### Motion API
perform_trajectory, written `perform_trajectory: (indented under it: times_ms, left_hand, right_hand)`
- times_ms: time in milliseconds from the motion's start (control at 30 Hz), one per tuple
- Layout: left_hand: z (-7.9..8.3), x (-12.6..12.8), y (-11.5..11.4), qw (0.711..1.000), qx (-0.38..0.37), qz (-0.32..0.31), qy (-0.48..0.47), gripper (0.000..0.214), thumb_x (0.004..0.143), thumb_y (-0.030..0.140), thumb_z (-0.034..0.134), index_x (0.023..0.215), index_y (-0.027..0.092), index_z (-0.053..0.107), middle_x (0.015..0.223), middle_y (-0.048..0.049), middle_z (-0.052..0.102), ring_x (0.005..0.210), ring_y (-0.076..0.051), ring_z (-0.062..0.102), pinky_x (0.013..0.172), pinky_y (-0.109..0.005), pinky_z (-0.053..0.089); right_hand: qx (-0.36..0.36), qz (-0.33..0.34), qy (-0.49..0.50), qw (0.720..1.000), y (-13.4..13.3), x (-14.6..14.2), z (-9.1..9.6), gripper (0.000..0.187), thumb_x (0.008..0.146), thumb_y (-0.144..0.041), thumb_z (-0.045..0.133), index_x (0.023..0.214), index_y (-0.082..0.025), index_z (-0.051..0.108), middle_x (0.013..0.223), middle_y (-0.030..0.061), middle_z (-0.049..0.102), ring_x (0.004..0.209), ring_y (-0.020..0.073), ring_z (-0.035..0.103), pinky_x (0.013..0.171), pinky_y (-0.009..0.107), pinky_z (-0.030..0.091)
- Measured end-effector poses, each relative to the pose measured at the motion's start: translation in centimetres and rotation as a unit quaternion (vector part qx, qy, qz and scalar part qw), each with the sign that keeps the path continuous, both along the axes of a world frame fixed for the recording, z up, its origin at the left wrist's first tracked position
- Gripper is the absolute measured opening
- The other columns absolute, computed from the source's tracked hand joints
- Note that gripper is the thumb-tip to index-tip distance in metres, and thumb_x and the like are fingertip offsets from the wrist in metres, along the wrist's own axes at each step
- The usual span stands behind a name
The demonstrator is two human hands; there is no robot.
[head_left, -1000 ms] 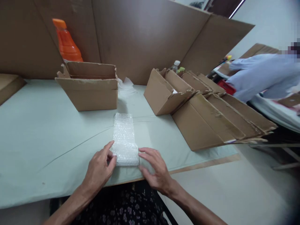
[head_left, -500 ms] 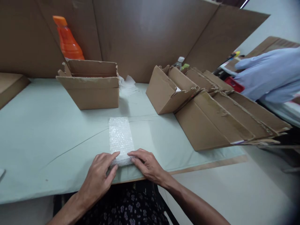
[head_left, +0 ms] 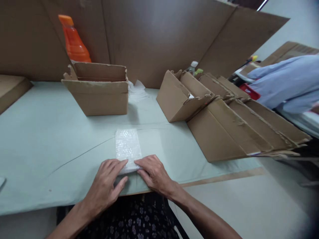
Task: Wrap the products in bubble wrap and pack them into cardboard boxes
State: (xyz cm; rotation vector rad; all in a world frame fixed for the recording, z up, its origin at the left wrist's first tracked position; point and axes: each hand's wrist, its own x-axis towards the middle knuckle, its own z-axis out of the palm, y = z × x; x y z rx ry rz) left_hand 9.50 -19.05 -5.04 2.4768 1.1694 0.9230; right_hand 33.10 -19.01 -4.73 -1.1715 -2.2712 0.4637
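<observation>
A flat, whitish piece of bubble wrap lies on the pale green table cover, close to the front edge. Its near end is folded over into a thicker edge. My left hand holds the left near corner, index finger on top and thumb lowered a little in front. At the right near corner my right hand grips the folded edge, fingers above and thumb at the front. Whether anything is wrapped inside cannot be made out.
Behind the wrap stands an open cardboard box, with an orange bottle behind it. More open cardboard boxes stand at the right. Crumpled white sheeting lies between. A person's blue sleeve shows at far right.
The bubble wrap's flat length in front of my hands is shorter, its far end nearer to me. My left thumb has moved down off the near edge.
</observation>
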Motion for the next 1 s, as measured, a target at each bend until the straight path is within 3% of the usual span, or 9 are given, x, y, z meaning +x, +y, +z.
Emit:
perform_trajectory:
  times_ms: [133,267,367,500,633,700,833,933,1000]
  left_hand:
    - [0.0,-1.1,-0.9,0.996,-0.083,0.038,-0.02,0.038,0.099,0.023,0.053,0.137,0.024,0.053,0.1,-0.0042,0.071,0.086,-0.019,0.066,0.073,-0.031,0.056]
    - [-0.9,-1.3,0.1,0.993,-0.037,0.11,0.015,0.03,0.099,0.03,0.053,0.126,0.02,0.061,0.083,-0.0032,0.069,0.075,-0.021,0.065,0.069,-0.037,0.055]
    - [-1.1,-1.1,0.8,0.991,-0.004,0.128,0.033,0.029,0.099,0.031,0.053,0.125,0.019,0.061,0.098,-0.0079,0.07,0.089,-0.025,0.066,0.077,-0.042,0.055]
    - [-0.3,-1.3,0.3,0.997,0.011,0.07,0.002,0.041,0.095,0.03,0.061,0.134,0.02,0.056,0.122,-0.0126,0.067,0.111,-0.028,0.063,0.094,-0.046,0.054]
    - [0.5,-1.9,-0.5,0.998,-0.051,0.022,-0.024,0.044,0.093,0.019,0.057,0.137,0.025,0.054,0.109,-0.0075,0.072,0.099,-0.023,0.067,0.085,-0.038,0.057]
    - [0.4,-2.0,-0.2,0.995,-0.082,0.045,-0.032,0.04,0.094,0.021,0.055,0.135,0.024,0.056,0.102,-0.0065,0.072,0.09,-0.022,0.068,0.078,-0.036,0.058]
    - [-0.4,-1.7,1.7,0.992,-0.066,0.112,-0.008,0.033,0.095,0.03,0.056,0.126,0.019,0.062,0.091,-0.0072,0.072,0.084,-0.024,0.067,0.078,-0.043,0.056]
    - [-0.5,-1.5,2.6,0.985,-0.089,0.145,-0.031,0.036,0.095,0.038,0.058,0.123,0.018,0.064,0.091,-0.0083,0.071,0.086,-0.026,0.066,0.082,-0.047,0.055]
    - [-0.2,-1.6,2.4,0.967,-0.155,0.179,-0.096,0.044,0.093,0.045,0.059,0.128,0.018,0.062,0.099,-0.0095,0.071,0.087,-0.025,0.067,0.08,-0.045,0.057]
  right_hand:
    - [-0.084,0.013,0.039,0.996,-0.2,0.0,0.9,0.026,0.099,-0.027,0.063,0.124,-0.021,0.067,0.108,0.0052,0.078,0.096,0.0203,0.071,0.093,0.039,0.052]
    - [0.036,-0.03,0.017,0.999,-0.2,-0.2,1.5,0.03,0.1,-0.03,0.06,0.128,-0.018,0.062,0.129,0.0148,0.069,0.117,0.027,0.063,0.096,0.044,0.05]
    - [0.069,0.01,-0.062,0.996,0.2,-0.7,1.5,0.036,0.096,-0.028,0.064,0.13,-0.017,0.06,0.137,0.0179,0.063,0.123,0.0306,0.058,0.097,0.047,0.048]
    - [0.028,0.047,-0.11,0.992,0.9,-1.4,0.9,0.03,0.096,-0.022,0.063,0.126,-0.017,0.063,0.123,0.013,0.071,0.111,0.0282,0.063,0.093,0.045,0.048]
    - [-0.051,0.022,-0.021,0.998,0.7,-1.4,1.1,0.028,0.099,-0.024,0.062,0.127,-0.021,0.063,0.106,0.0057,0.077,0.093,0.021,0.067,0.093,0.04,0.049]
    - [-0.05,0.008,-0.016,0.999,0.3,-1.4,1.7,0.033,0.099,-0.027,0.062,0.131,-0.021,0.061,0.117,0.0087,0.074,0.103,0.0233,0.067,0.095,0.042,0.049]
    - [0.039,0.008,-0.094,0.995,0.1,-1.8,2.4,0.047,0.094,-0.031,0.066,0.139,-0.019,0.055,0.143,0.0182,0.059,0.125,0.0326,0.056,0.1,0.051,0.047]
    - [0.04,0.036,-0.151,0.987,1.2,-2.3,1.6,0.039,0.094,-0.025,0.065,0.132,-0.019,0.06,0.138,0.0173,0.063,0.119,0.0325,0.058,0.097,0.051,0.049]
    - [0.025,0.024,-0.125,0.992,2.2,-2.5,0.8,0.031,0.096,-0.019,0.06,0.126,-0.017,0.063,0.127,0.0159,0.069,0.111,0.0299,0.062,0.093,0.048,0.052]
